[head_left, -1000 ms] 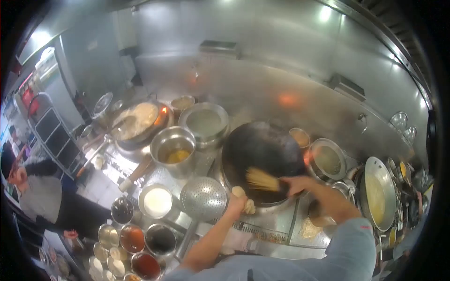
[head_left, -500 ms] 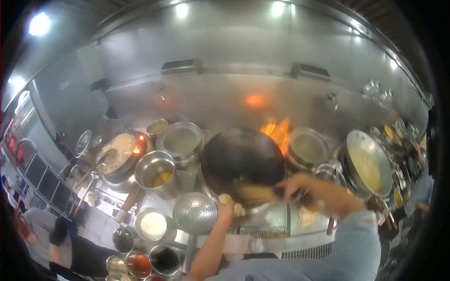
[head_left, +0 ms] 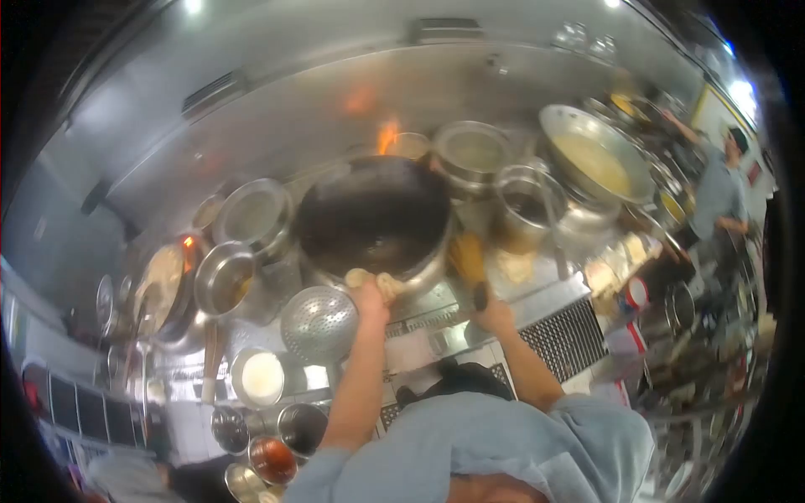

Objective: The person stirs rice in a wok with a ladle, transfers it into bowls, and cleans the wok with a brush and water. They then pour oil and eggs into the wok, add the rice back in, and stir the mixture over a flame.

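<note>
A large dark wok [head_left: 373, 210] sits on the stove in front of me, slightly blurred. My left hand [head_left: 370, 303] is closed on a pale folded cloth [head_left: 376, 282] at the wok's near rim. To the right of the wok, my right hand [head_left: 493, 317] grips the dark handle of a yellowish-brown wok brush [head_left: 468, 260]. The brush's bristles point away from me, beside the rim. A perforated strainer [head_left: 319, 324] lies just left of my left forearm.
A flame [head_left: 388, 137] rises behind the wok. Metal pots [head_left: 226, 281] stand to its left, and a wide pan of pale liquid [head_left: 592, 159] to its right. A container of white liquid [head_left: 262, 375] and sauce containers [head_left: 272, 459] are near-left. A co-worker [head_left: 723, 189] stands at far right.
My right hand has pulled the brush out of the wok to its right side. My left hand stays at the rim with the cloth. The view has turned right, and the flame looks smaller.
</note>
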Action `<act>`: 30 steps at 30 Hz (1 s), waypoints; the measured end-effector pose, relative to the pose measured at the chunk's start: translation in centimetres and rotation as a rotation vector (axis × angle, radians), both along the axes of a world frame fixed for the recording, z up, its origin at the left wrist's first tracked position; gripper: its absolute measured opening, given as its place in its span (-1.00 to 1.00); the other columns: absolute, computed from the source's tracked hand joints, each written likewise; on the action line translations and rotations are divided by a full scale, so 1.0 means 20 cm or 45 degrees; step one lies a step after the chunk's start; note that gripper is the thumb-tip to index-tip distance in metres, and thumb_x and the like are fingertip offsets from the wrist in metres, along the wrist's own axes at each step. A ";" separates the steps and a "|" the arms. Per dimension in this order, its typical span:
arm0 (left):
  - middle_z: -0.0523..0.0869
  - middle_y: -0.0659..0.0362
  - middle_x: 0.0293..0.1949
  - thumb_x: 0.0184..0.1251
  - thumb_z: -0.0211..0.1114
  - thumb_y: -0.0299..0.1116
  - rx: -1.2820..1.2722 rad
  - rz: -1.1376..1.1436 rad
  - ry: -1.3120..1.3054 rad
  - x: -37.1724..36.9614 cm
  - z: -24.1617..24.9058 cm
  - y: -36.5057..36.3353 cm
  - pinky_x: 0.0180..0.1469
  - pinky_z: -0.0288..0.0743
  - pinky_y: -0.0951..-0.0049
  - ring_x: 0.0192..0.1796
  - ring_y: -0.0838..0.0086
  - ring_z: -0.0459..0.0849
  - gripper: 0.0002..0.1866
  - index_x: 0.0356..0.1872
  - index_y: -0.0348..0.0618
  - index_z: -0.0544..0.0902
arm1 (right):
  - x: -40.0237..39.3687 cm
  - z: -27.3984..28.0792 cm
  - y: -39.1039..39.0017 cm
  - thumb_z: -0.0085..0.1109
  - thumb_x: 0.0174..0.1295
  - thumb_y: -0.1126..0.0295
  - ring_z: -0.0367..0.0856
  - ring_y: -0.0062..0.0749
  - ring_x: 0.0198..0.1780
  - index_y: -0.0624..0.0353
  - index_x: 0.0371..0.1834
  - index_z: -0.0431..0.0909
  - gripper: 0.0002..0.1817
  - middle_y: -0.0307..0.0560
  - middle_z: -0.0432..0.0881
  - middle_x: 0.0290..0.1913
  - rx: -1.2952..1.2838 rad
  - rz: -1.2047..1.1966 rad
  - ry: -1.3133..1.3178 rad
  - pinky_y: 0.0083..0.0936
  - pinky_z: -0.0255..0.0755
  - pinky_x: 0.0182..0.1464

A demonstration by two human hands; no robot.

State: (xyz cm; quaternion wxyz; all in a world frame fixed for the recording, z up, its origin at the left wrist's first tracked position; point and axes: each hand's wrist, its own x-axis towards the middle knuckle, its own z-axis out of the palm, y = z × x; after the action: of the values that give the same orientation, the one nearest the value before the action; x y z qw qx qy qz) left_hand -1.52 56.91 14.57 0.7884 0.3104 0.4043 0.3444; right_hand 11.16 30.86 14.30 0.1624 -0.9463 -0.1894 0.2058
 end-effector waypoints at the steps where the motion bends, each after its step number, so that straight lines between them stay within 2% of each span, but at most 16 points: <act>1: 0.58 0.07 -0.25 0.35 0.10 -0.31 0.020 -0.027 -0.005 0.02 0.01 -0.01 -0.50 0.58 0.34 -0.34 0.32 0.66 -0.72 0.01 -0.16 0.39 | 0.02 -0.17 -0.02 0.25 0.08 0.14 0.55 0.23 0.09 -0.22 0.55 -0.14 -0.02 0.40 0.51 0.09 -0.045 0.015 0.030 -0.05 0.43 0.12; 2: 0.58 0.07 -0.24 0.35 0.11 -0.29 0.057 -0.014 0.031 0.05 -0.07 -0.01 -0.45 0.59 0.31 -0.30 0.31 0.66 -0.72 0.01 -0.15 0.40 | 0.03 -0.27 -0.07 0.30 0.07 0.10 0.53 0.25 0.11 -0.26 0.55 -0.13 0.00 0.42 0.48 0.11 -0.084 0.035 0.061 0.01 0.42 0.12; 4: 0.58 0.09 -0.23 0.36 0.12 -0.26 0.149 0.062 0.085 0.12 -0.25 0.06 -0.33 0.63 0.24 -0.23 0.29 0.67 -0.71 0.00 -0.14 0.41 | -0.01 0.04 -0.06 0.27 0.10 0.02 0.37 0.24 0.28 -0.27 0.55 -0.12 -0.03 0.45 0.33 0.25 -0.197 0.143 -0.144 0.17 0.23 0.25; 6: 0.59 0.06 -0.16 0.36 0.14 -0.18 -0.040 -0.147 -0.020 0.00 -0.09 0.00 -0.21 0.61 0.10 -0.14 0.26 0.66 -0.65 0.06 -0.12 0.41 | 0.01 0.38 -0.07 0.22 0.15 -0.01 0.24 0.22 0.36 -0.20 0.55 -0.10 -0.06 0.42 0.27 0.31 0.234 0.025 -0.728 0.23 0.04 0.33; 8: 0.59 0.02 -0.04 0.37 0.14 -0.07 -0.180 -0.459 -0.286 -0.13 -0.02 -0.07 -0.09 0.57 -0.05 -0.04 0.20 0.65 -0.54 0.16 -0.10 0.39 | 0.14 0.63 -0.16 0.18 0.18 0.01 0.19 0.24 0.38 -0.05 0.55 -0.12 -0.06 0.34 0.22 0.36 0.272 -0.134 -0.995 0.16 0.03 0.35; 9: 0.58 -0.01 0.05 0.37 0.13 0.01 -0.220 -0.672 -0.496 -0.24 -0.06 -0.12 -0.03 0.54 -0.12 0.01 0.16 0.63 -0.46 0.23 -0.08 0.38 | 0.26 0.67 -0.19 0.18 0.18 0.01 0.24 0.22 0.36 0.03 0.53 -0.07 -0.09 0.35 0.28 0.32 0.223 -0.253 -0.868 0.13 0.08 0.33; 11: 0.54 -0.06 0.16 0.35 0.12 0.09 -0.261 -0.876 -0.415 -0.49 -0.01 -0.33 0.02 0.53 -0.10 0.04 0.10 0.63 -0.32 0.33 -0.17 0.31 | 0.46 0.64 -0.30 0.16 0.19 0.02 0.35 0.19 0.30 0.17 0.47 0.04 -0.15 0.36 0.40 0.24 0.124 -0.473 -0.591 0.07 0.18 0.28; 14: 0.51 -0.14 0.17 0.31 0.16 0.06 -0.437 -1.174 -0.335 -0.74 -0.33 -0.63 0.09 0.52 -0.03 0.09 0.00 0.59 -0.25 0.38 -0.24 0.23 | 0.83 0.06 -0.47 0.17 0.23 0.10 0.65 -0.07 -0.14 0.27 0.26 0.27 -0.37 0.18 0.63 -0.21 0.600 -0.414 -0.374 -0.19 0.50 -0.13; 15: 0.50 -0.16 0.18 0.30 0.19 0.00 -0.573 -1.282 -0.290 -0.77 -0.44 -0.73 0.10 0.52 -0.01 0.10 -0.03 0.59 -0.24 0.40 -0.22 0.20 | 0.74 0.13 -0.50 0.19 0.25 0.15 0.58 -0.23 -0.38 0.26 0.12 0.33 -0.49 0.00 0.56 -0.40 0.901 -0.463 -0.178 -0.34 0.42 -0.37; 16: 0.52 -0.17 0.15 0.29 0.21 -0.08 -0.155 -1.331 -0.034 -0.79 -0.55 -0.84 0.09 0.52 0.02 0.09 -0.02 0.60 -0.30 0.35 -0.23 0.24 | 0.61 0.19 -0.54 0.21 0.27 0.20 0.51 -0.40 -0.63 0.25 -0.01 0.38 -0.61 -0.18 0.50 -0.59 1.189 -0.477 0.041 -0.48 0.35 -0.61; 17: 0.54 -0.18 0.13 0.28 0.23 -0.17 0.240 -1.327 0.250 -0.78 -0.63 -1.00 0.09 0.53 0.05 0.07 -0.02 0.62 -0.36 0.31 -0.24 0.28 | 0.51 0.18 -0.59 0.22 0.28 0.29 0.32 -0.62 -0.74 0.19 -0.08 0.39 -0.70 -0.34 0.37 -0.64 1.565 -0.537 0.416 -0.61 0.13 -0.75; 18: 0.56 -0.19 0.10 0.27 0.24 -0.25 0.622 -1.293 0.554 -0.70 -0.69 -1.13 0.09 0.53 0.08 0.06 -0.02 0.63 -0.42 0.27 -0.24 0.32 | 0.46 0.07 -0.65 0.22 0.28 0.32 0.34 -0.60 -0.75 0.17 -0.10 0.41 -0.74 -0.33 0.39 -0.66 1.643 -0.412 0.404 -0.64 0.13 -0.74; 21: 0.57 -0.25 0.06 0.20 0.21 -0.39 0.881 -1.001 1.063 -0.45 -0.89 -1.37 0.06 0.52 0.14 0.04 -0.05 0.63 -0.50 0.19 -0.22 0.38 | 0.19 0.14 -0.86 0.18 0.19 0.48 0.27 -0.53 -0.81 0.21 -0.17 0.45 -0.82 -0.23 0.38 -0.70 1.414 -0.463 0.983 -0.54 0.10 -0.79; 24: 0.45 -0.26 0.22 0.18 0.19 -0.31 1.163 -1.451 1.268 -0.09 -0.89 -1.35 0.21 0.43 0.21 0.16 -0.06 0.56 -0.30 0.37 -0.23 0.20 | 0.10 0.24 -1.08 0.12 0.14 0.56 0.26 -0.58 -0.79 0.27 -0.22 0.45 -0.85 -0.25 0.36 -0.69 1.307 -0.468 1.188 -0.58 0.07 -0.78; 25: 0.47 -0.26 0.20 0.18 0.19 -0.31 1.169 -1.529 1.271 0.00 -0.92 -1.35 0.20 0.43 0.20 0.16 -0.06 0.55 -0.32 0.35 -0.22 0.23 | 0.11 0.29 -1.13 0.11 0.12 0.59 0.28 -0.62 -0.77 0.28 -0.24 0.46 -0.86 -0.28 0.36 -0.68 1.229 -0.500 1.232 -0.62 0.09 -0.75; 30: 0.57 -0.19 0.12 0.14 0.17 -0.33 1.054 -1.697 1.314 0.33 -1.18 -1.46 0.19 0.44 0.17 0.19 0.06 0.56 -0.40 0.27 -0.20 0.36 | 0.30 0.39 -1.24 0.09 0.17 0.59 0.27 -0.65 -0.76 0.30 -0.23 0.45 -0.88 -0.27 0.38 -0.66 0.907 -0.257 0.895 -0.62 0.09 -0.76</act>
State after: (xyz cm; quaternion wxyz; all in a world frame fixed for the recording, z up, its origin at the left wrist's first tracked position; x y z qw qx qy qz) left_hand 5.03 27.69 -9.12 0.3733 0.8480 0.2881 -0.2420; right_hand 17.24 6.11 22.15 0.5478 -0.7194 -0.0892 0.4176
